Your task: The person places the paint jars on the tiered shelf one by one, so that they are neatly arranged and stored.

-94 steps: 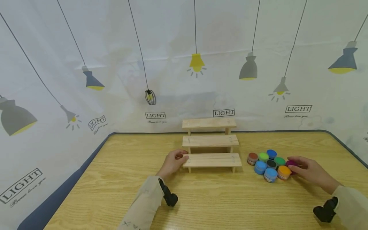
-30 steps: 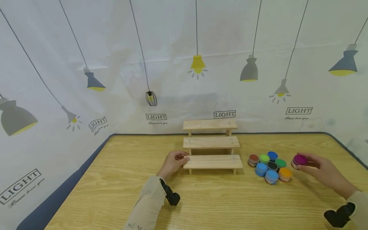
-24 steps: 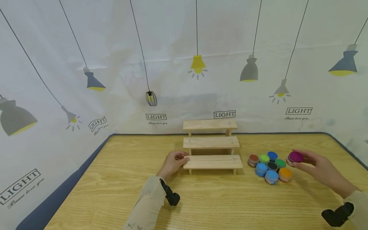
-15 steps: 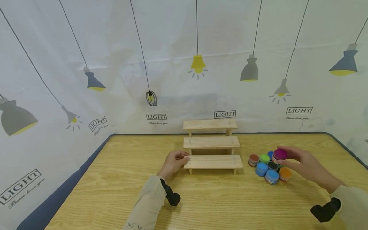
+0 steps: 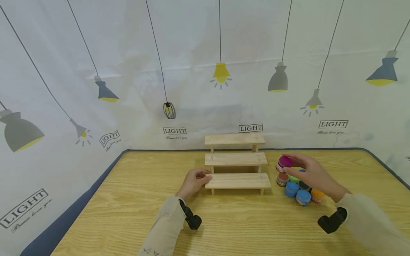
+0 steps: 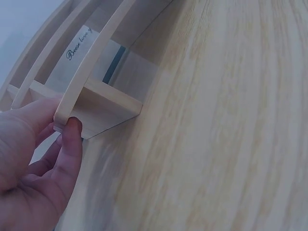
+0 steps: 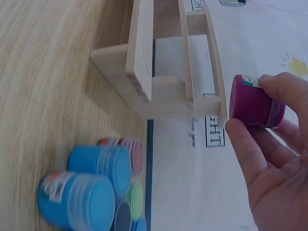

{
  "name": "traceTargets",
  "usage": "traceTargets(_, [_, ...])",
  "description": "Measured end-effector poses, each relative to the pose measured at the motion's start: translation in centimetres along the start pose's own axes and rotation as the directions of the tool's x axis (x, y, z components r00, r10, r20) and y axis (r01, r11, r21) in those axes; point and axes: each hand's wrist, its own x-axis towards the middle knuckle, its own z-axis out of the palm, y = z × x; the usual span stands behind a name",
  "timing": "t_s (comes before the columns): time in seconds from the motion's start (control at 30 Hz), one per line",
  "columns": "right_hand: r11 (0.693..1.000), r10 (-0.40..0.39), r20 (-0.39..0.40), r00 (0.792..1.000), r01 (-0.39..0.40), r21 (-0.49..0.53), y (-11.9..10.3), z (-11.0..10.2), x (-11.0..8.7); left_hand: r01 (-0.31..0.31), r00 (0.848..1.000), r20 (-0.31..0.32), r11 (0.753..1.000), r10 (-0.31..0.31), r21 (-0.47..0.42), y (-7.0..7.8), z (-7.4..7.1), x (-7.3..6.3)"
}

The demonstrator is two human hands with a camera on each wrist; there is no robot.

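Note:
A three-step wooden rack (image 5: 237,180) stands at the back middle of the table. My left hand (image 5: 193,183) pinches the left end of its lowest board, thumb on top and fingers below, as the left wrist view shows (image 6: 43,154). My right hand (image 5: 314,174) holds a small purple paint jar (image 5: 284,163) between thumb and fingers, raised above the brown-lidded jar (image 5: 282,179). In the right wrist view the purple jar (image 7: 252,102) appears near the rack's right end. All three boards of the rack bear nothing.
Below my right hand stand several paint jars: light blue ones (image 5: 303,197), an orange one (image 5: 317,195), a black one (image 5: 303,185), and a green one partly covered by the hand. A white curtain printed with lamps (image 5: 192,89) hangs behind the table (image 5: 243,227).
My right hand has lifted the purple jar from the right side of the group and carried it left over the other jars, towards the rack. The left hand has stayed on the rack.

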Motion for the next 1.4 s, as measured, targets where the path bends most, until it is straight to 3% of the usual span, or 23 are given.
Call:
traceTargets(0.3, [0.998, -0.029, 0.008, 1.0, 0.029, 0.05, -1.8, 2.5, 3.5, -0.004, 1.0, 0.004, 1.0, 0.004, -0.005, -0.2, -0.1, 0.1])
traceTargets(0.57, [0.996, -0.089, 0.008, 0.996, 0.089, 0.007, -3.3, 3.0, 6.7, 0.009, 1.0, 0.006, 1.0, -0.009, -0.003, -0.1, 0.1, 0.2])
traceTargets(0.9, [0.997, -0.062, 0.094, 0.994, 0.065, -0.035, -5.1, 4.2, 11.0, 0.011, 1.0, 0.003, 1.0, -0.011, -0.001, -0.1, -0.1, 0.0])
traceTargets(1.07, [0.993, -0.089, 0.124, 0.988, 0.098, -0.069, -6.3, 5.2, 12.8, 0.026, 1.0, 0.0, 1.0, -0.026, 0.008, -0.1, -0.2, -0.1])
traceTargets(1.23, [0.992, -0.099, 0.114, 0.989, 0.107, -0.067, -7.1, 6.4, 14.3, 0.041, 0.999, -0.003, 0.999, -0.041, 0.003, 0.0, -0.2, 0.0])
traceTargets(1.4, [0.997, -0.062, 0.086, 0.994, 0.065, -0.029, -7.3, 7.6, 15.4, 0.03, 1.0, 0.005, 0.999, -0.03, 0.012, -0.1, -0.1, 0.2])
